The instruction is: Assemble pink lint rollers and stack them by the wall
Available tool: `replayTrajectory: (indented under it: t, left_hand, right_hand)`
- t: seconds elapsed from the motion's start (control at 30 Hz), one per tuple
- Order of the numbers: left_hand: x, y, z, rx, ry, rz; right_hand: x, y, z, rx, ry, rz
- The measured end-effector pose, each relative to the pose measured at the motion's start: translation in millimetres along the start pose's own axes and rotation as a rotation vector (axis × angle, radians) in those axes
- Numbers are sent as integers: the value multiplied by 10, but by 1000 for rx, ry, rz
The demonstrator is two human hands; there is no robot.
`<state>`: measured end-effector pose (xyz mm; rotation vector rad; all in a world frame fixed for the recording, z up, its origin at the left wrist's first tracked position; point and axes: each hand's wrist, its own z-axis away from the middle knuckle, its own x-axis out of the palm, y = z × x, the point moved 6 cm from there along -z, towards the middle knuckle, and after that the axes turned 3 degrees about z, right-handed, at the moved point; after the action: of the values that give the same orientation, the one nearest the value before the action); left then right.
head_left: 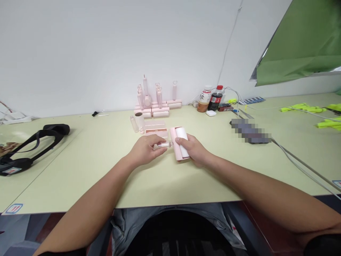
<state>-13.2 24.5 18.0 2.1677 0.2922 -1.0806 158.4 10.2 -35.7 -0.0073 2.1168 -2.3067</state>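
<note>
My right hand [195,149] is closed around a lint roller head [182,142], a pink case with a white sticky roll showing. My left hand [146,149] pinches a clear handle [163,144], whose end meets or nearly meets the left side of the pink case. Just beyond my left hand lies an open pink case [157,132] with a clear cover [154,124]. Beside it, a loose roll [140,121] with a brown core stands near a loose clear handle [134,123].
Assembled lint rollers [160,108] are grouped by the wall, several with handles upright. Two drink bottles [215,97], a white box [211,113], a blurred-out phone [250,133] and cables are on the right. A black strapped frame [34,145] lies left.
</note>
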Motion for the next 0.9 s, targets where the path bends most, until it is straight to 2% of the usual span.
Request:
replayTrajectory:
  t: [0.7, 0.9]
  left_hand:
    - [37, 22, 12, 24, 21, -21]
    - [50, 63, 11, 35, 36, 2]
  right_hand:
    - [11, -24, 18, -44, 30, 48]
    - [22, -19, 42, -102, 47, 108]
